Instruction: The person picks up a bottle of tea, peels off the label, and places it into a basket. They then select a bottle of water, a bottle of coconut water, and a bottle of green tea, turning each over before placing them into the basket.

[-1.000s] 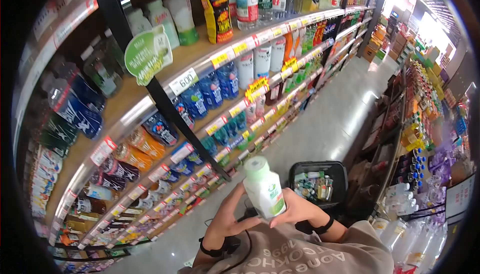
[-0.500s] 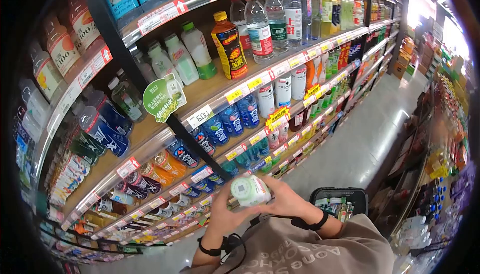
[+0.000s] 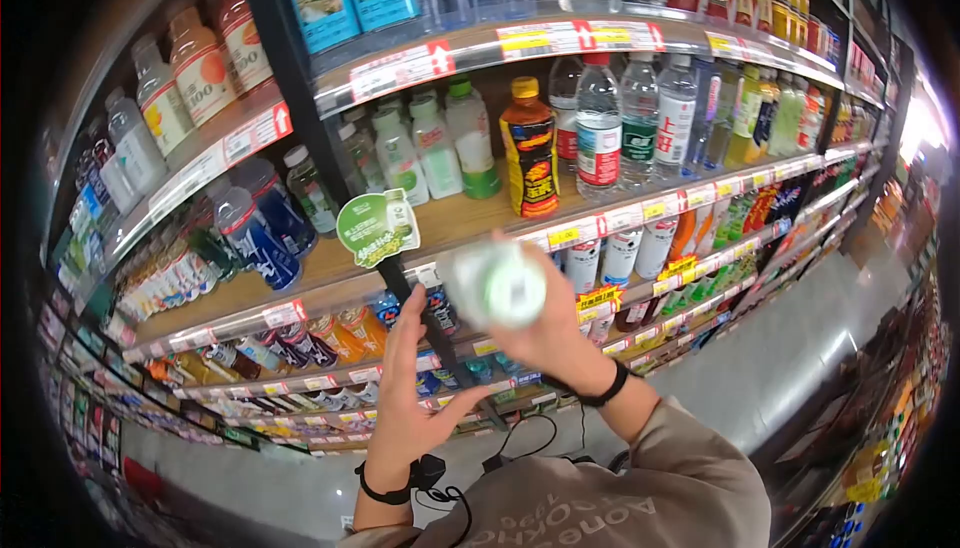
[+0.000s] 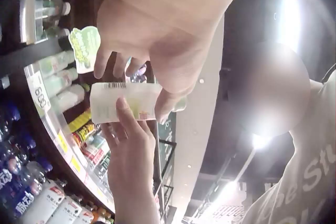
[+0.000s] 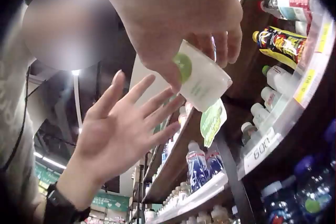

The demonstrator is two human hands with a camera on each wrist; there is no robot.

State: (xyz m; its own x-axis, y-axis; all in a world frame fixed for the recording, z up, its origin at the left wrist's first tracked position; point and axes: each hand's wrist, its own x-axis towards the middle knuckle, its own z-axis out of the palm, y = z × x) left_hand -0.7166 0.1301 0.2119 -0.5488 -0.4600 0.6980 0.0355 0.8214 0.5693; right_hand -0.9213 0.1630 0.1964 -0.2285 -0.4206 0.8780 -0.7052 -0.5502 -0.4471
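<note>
My right hand (image 3: 553, 333) grips a white bottle (image 3: 470, 283) with a pale green cap, held up before the shelf and blurred in the head view. In the right wrist view its thumb and fingers wrap the bottle (image 5: 202, 77). The left hand (image 3: 408, 403) is to the left of it, fingers straight and thumb spread, holding nothing. The right wrist view shows that palm (image 5: 118, 134) apart from the bottle. Similar white and green bottles (image 3: 436, 156) stand on the shelf behind, beside a black and yellow bottle (image 3: 530, 153).
A round green tag (image 3: 378, 228) sticks out from the shelf edge by a black upright (image 3: 300, 88). Water bottles (image 3: 598, 133) stand to the right. Lower shelves hold rows of drinks (image 3: 345, 333). Grey aisle floor (image 3: 745, 378) lies at the right.
The left hand has come off the bottle and opened. My right hand has raised the bottle toward the shelf. The view has turned, and the black basket is out of sight.
</note>
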